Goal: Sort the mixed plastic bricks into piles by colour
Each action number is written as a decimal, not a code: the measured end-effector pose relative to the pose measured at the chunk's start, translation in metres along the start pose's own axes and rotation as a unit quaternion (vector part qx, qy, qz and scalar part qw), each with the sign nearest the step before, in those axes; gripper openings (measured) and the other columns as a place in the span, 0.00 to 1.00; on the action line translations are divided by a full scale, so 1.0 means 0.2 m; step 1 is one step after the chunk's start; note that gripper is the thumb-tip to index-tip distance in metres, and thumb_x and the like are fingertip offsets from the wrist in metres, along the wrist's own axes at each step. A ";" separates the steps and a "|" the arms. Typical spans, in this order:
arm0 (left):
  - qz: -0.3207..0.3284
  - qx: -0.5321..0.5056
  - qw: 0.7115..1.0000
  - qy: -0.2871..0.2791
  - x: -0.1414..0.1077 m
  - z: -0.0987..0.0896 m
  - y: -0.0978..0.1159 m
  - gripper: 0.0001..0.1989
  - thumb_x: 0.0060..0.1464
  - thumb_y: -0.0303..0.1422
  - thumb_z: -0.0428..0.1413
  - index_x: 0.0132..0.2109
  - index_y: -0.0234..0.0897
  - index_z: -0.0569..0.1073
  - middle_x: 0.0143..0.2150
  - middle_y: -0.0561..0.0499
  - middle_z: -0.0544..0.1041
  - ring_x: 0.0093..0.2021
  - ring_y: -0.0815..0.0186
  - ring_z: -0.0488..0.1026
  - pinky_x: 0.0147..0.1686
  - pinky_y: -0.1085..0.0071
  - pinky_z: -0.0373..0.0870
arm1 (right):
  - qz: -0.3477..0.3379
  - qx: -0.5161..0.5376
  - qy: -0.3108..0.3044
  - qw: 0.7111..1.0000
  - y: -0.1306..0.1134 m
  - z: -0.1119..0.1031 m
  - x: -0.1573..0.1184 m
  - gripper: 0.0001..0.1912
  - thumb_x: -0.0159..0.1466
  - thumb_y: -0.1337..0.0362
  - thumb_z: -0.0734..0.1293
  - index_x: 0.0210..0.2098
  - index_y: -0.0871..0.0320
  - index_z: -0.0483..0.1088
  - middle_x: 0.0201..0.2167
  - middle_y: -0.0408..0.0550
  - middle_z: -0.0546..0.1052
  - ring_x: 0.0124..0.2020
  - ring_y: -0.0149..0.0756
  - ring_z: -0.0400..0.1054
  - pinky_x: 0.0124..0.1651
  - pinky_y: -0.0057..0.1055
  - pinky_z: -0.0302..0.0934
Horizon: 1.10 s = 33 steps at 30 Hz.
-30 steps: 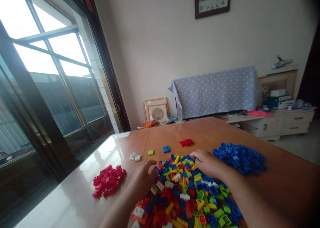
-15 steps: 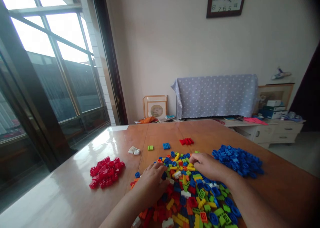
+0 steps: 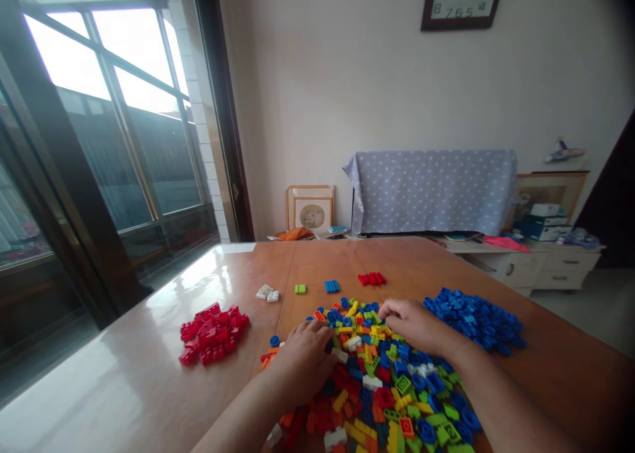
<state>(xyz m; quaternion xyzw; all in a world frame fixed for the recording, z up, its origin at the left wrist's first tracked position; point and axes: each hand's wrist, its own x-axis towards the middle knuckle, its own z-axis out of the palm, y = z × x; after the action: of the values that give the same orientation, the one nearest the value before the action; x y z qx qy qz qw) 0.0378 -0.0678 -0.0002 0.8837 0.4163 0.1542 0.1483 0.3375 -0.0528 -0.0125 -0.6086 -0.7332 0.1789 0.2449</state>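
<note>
A loose heap of mixed toy building bricks (image 3: pixel 370 381) in red, yellow, blue, green, orange and white lies in front of me. My left hand (image 3: pixel 308 355) rests on the heap's left side, fingers bent downward and thumb apart from them, with no brick visible in its grasp. At the heap's far right side, my right hand (image 3: pixel 409 322) has its fingers curled in towards the thumb. Whatever is between those fingertips is hidden. Blue bricks form a separate pile (image 3: pixel 473 319) just beyond my right hand. A pile of red bricks (image 3: pixel 214 334) sits to the left.
Along the table's (image 3: pixel 317 258) far part lie small groups: white bricks (image 3: pixel 268 293), green bricks (image 3: pixel 300 289), blue bricks (image 3: pixel 332 286) and red bricks (image 3: pixel 372 279). Behind stand a cloth-covered object (image 3: pixel 431 192) and a low cabinet (image 3: pixel 550 266). Glass windows are at left.
The camera view has shifted slightly. Both hands stay at nearly the same places on the heap, and a few bricks by the right hand look moved.
</note>
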 end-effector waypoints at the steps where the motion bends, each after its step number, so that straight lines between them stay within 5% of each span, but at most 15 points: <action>1: 0.001 0.003 1.000 0.001 0.00 0.00 0.00 0.18 0.59 0.38 0.54 0.56 0.47 0.72 0.54 0.46 0.73 0.55 0.54 0.68 0.55 0.62 0.65 | -0.001 -0.006 0.002 1.000 0.00 0.00 0.00 0.11 0.59 0.66 0.62 0.36 0.56 0.76 0.32 0.42 0.79 0.34 0.35 0.69 0.38 0.27 0.59; 9: 0.006 0.017 1.000 -0.013 -0.01 -0.03 0.02 0.17 0.59 0.38 0.53 0.54 0.46 0.72 0.53 0.46 0.73 0.54 0.54 0.69 0.55 0.61 0.65 | -0.014 0.005 -0.045 0.999 -0.05 0.02 -0.03 0.10 0.61 0.58 0.66 0.38 0.57 0.73 0.30 0.42 0.77 0.31 0.34 0.69 0.33 0.26 0.57; 18: 0.003 0.028 0.999 -0.026 -0.02 -0.05 0.05 0.17 0.60 0.40 0.52 0.55 0.46 0.72 0.54 0.45 0.73 0.55 0.52 0.68 0.56 0.58 0.65 | -0.046 -0.048 -0.033 0.997 -0.10 0.05 -0.03 0.07 0.59 0.64 0.64 0.35 0.56 0.74 0.28 0.42 0.73 0.31 0.34 0.66 0.32 0.27 0.54; 25: 0.005 0.026 0.999 -0.018 -0.01 -0.05 0.04 0.16 0.59 0.38 0.53 0.53 0.45 0.72 0.52 0.44 0.73 0.54 0.52 0.69 0.54 0.58 0.67 | -0.027 0.044 -0.074 0.996 -0.15 0.02 -0.05 0.10 0.61 0.64 0.62 0.39 0.56 0.74 0.28 0.41 0.73 0.31 0.33 0.66 0.32 0.26 0.54; 33: 0.011 0.026 0.999 -0.017 -0.01 -0.03 0.03 0.17 0.59 0.37 0.53 0.54 0.45 0.72 0.52 0.44 0.73 0.54 0.52 0.69 0.55 0.57 0.67 | -0.010 -0.003 -0.049 0.999 -0.07 -0.03 -0.04 0.10 0.63 0.59 0.62 0.35 0.57 0.73 0.23 0.39 0.71 0.27 0.31 0.62 0.30 0.26 0.52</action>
<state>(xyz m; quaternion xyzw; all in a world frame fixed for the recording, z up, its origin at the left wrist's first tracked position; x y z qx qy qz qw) 0.0375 -0.0725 0.0076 0.8943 0.4077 0.1299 0.1311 0.3306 -0.0625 -0.0016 -0.5927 -0.7506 0.2039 0.2092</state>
